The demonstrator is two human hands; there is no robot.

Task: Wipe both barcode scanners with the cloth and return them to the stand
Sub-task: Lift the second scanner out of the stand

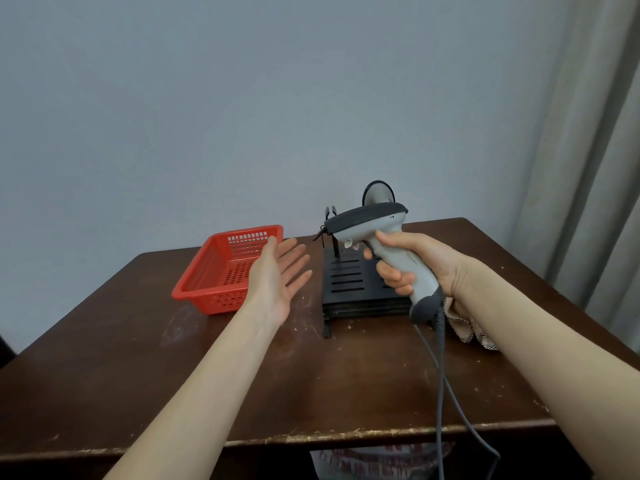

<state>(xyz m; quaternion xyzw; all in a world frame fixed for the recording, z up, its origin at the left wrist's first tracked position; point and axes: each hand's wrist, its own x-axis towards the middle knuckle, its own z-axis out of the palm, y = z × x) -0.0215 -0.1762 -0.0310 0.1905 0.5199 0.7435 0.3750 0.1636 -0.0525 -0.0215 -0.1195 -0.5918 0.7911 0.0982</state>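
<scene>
- Brown table (104, 375) carries a black stand (349, 282), red basket (214, 271) at its nine o'clock.
- Right hand (415, 268) grips a grey scanner (388, 237) above the stand; cloth (467, 327) at four o'clock.
- Left hand (277, 278) hovers spread, palm up.

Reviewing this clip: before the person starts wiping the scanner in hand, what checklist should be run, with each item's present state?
1. Right hand grips the held barcode scanner by its handle: ok.
2. Left hand free to take the cloth: ok, open, palm up, holding nothing.
3. Cloth reachable: ok, on the table right of the stand, partly hidden behind the right wrist.
4. Cable free of snags: cannot tell, it drops past the table's front edge out of view.
5. Second scanner seated on the stand: cannot tell, only its head shows behind the held one.
</scene>
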